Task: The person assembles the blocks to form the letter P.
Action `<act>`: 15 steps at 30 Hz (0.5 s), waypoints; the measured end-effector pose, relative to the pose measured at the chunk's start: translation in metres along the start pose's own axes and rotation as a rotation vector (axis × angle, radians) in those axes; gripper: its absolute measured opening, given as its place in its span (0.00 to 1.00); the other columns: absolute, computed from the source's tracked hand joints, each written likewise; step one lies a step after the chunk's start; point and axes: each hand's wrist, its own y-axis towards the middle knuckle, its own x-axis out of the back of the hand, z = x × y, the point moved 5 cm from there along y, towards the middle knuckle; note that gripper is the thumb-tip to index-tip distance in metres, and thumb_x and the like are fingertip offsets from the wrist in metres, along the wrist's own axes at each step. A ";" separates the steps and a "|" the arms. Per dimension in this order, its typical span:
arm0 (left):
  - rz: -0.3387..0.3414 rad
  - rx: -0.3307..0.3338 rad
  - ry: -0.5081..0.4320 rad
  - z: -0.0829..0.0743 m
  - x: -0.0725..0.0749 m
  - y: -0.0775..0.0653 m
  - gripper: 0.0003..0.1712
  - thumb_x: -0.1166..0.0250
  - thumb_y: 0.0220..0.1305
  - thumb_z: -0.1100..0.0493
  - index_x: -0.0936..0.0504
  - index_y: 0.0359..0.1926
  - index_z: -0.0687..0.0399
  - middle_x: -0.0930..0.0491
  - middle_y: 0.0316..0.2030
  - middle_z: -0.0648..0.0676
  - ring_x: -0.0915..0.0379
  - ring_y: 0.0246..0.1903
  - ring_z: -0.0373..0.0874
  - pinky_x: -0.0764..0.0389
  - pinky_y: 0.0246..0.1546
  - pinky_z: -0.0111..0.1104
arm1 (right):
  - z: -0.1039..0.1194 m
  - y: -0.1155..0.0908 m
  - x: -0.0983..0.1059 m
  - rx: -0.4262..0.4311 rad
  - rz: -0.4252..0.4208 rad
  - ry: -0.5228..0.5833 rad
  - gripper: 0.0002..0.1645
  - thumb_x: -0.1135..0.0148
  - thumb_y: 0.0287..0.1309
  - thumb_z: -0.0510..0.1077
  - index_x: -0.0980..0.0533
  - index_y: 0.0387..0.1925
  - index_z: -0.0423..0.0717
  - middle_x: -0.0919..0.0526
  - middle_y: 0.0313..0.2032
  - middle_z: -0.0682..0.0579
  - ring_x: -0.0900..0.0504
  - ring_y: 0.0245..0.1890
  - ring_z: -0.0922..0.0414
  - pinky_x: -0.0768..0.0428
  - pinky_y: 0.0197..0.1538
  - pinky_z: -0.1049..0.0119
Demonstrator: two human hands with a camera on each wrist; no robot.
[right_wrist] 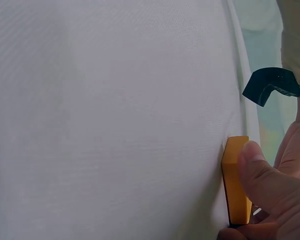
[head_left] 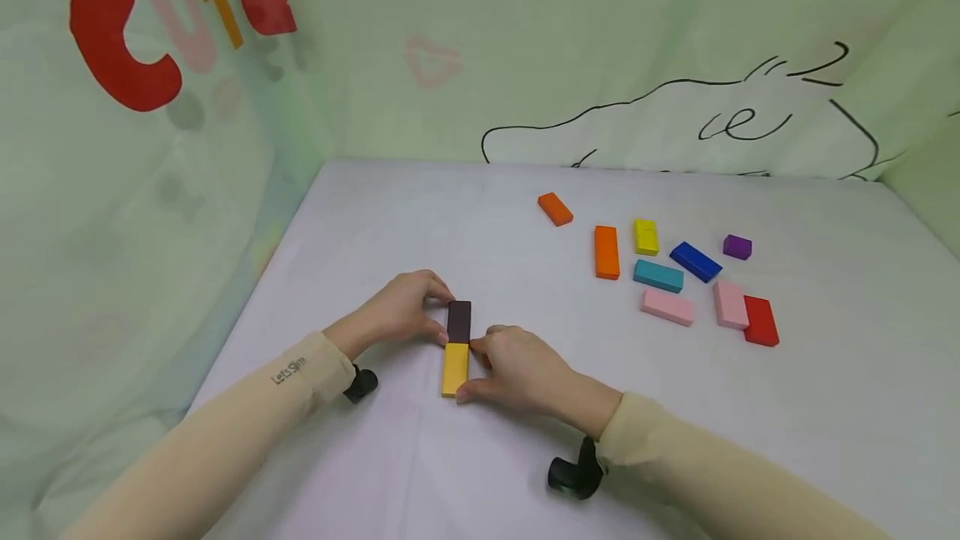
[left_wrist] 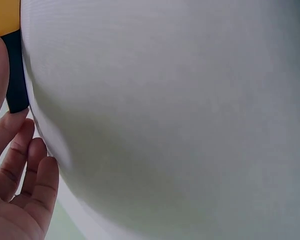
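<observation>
Two rectangular blocks meet end to end on a cloth-covered table (head_left: 420, 215), the one pairing I can count as done. From my remote seat, I have the left hand (head_left: 405, 308) pinching the dark block (head_left: 459, 322) at its far end and side, while the right hand (head_left: 525, 369) grips the golden-yellow block (head_left: 454, 370) directly below it, thumb at the near end. The two ends look flush on my head feed.

By my reckoning, work is at an early stage. To the right, well apart from the pair, lie loose pieces untouched by either hand: two orange blocks (head_left: 607, 252), a bright-yellow block (head_left: 646, 237), a teal block (head_left: 658, 276), a blue block (head_left: 695, 262), a purple block (head_left: 737, 247), two pink blocks (head_left: 667, 307) and a red block (head_left: 762, 322). How many I need, I cannot tell.
</observation>
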 end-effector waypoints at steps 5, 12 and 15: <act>0.003 -0.001 -0.004 0.002 0.001 0.000 0.31 0.18 0.49 0.59 0.14 0.56 0.61 0.17 0.56 0.57 0.24 0.62 0.54 0.26 0.68 0.44 | 0.001 0.000 -0.001 0.007 -0.025 -0.007 0.29 0.19 0.47 0.58 0.16 0.40 0.38 0.27 0.22 0.54 0.30 0.26 0.58 0.33 0.29 0.68; 0.007 -0.006 -0.009 0.004 0.002 0.001 0.31 0.18 0.50 0.60 0.15 0.56 0.62 0.17 0.56 0.57 0.23 0.61 0.54 0.26 0.67 0.44 | 0.003 0.001 -0.002 0.011 -0.039 -0.003 0.30 0.19 0.47 0.58 0.16 0.42 0.38 0.34 0.20 0.55 0.34 0.24 0.59 0.40 0.28 0.70; 0.007 0.000 -0.022 0.007 0.001 0.001 0.31 0.18 0.50 0.60 0.15 0.57 0.63 0.17 0.56 0.58 0.23 0.61 0.54 0.26 0.68 0.44 | 0.003 0.003 -0.002 0.017 -0.046 -0.011 0.31 0.19 0.47 0.58 0.15 0.43 0.38 0.31 0.21 0.55 0.32 0.25 0.59 0.37 0.28 0.70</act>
